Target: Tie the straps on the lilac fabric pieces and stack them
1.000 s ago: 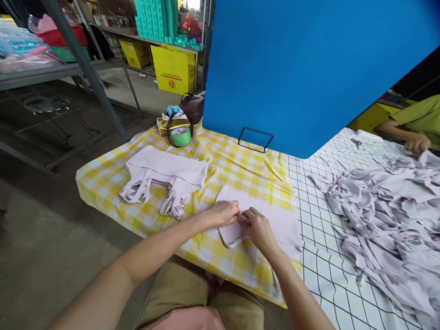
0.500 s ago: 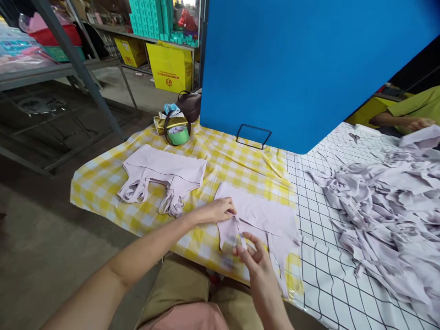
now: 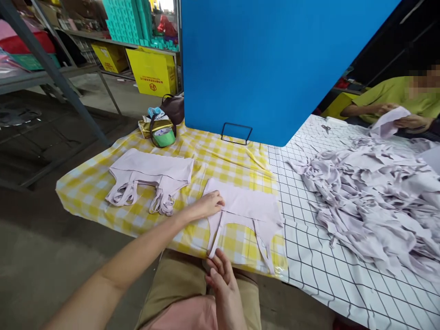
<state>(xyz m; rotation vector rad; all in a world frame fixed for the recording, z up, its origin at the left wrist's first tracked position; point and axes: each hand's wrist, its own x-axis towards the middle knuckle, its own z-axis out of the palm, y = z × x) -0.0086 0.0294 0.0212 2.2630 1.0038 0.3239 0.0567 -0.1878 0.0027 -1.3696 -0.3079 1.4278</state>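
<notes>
A pale lilac strappy top lies spread on the yellow checked cloth in front of me, its straps toward the table's front edge. My left hand rests on its left part, fingers pinched together on the fabric at the upper end of one strap. My right hand is at the lower end of that strap, thumb and fingers apart, fingertips beside or just touching it. To the left lies a second lilac top, laid flat with its straps bunched.
A large blue board stands behind the checked cloth, near a black wire stand. Green tape and a dark bag sit at the back left. Right, lilac pieces heap before a co-worker holding fabric.
My right hand has moved down and toward me, and the strap now lies straight. My left hand stays on the top. The view has turned right, showing more of the co-worker.
</notes>
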